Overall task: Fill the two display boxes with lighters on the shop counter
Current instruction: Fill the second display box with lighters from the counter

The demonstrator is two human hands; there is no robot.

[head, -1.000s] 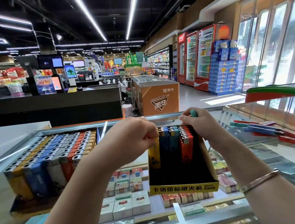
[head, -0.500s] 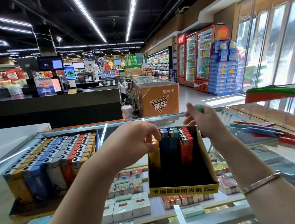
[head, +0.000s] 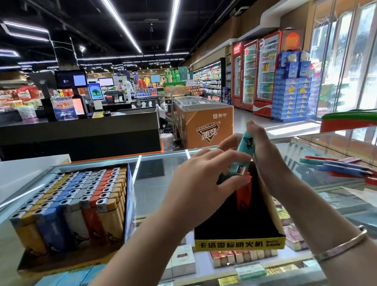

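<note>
A: Fingers (head: 225, 160) of left hand (head: 200, 183) spread and fairly straight over the top of the right-hand display box (head: 239, 244), tips at a teal lighter (head: 246, 145). Gripping or only touching?

B: Cannot tell; tips blurred there. Same lighter tilted, upper end pinched between thumb and fingers of right hand (head: 264, 159), metal head pointing down toward the box.

A: Contents of that box?

B: Black interior, yellow front lip with printed characters, back flap raised beside the right wrist. One orange-red lighter (head: 244, 192) visible inside, upright under the left fingers.

A: And the other box?

B: Left display box (head: 129, 205), well apart on the glass counter (head: 161, 181), packed with upright rows of yellow, blue, grey and orange lighters (head: 74, 203).

A: Elsewhere?

B: Bracelet (head: 342, 245) on the right wrist; loose pens (head: 345, 170) at far right.
</note>
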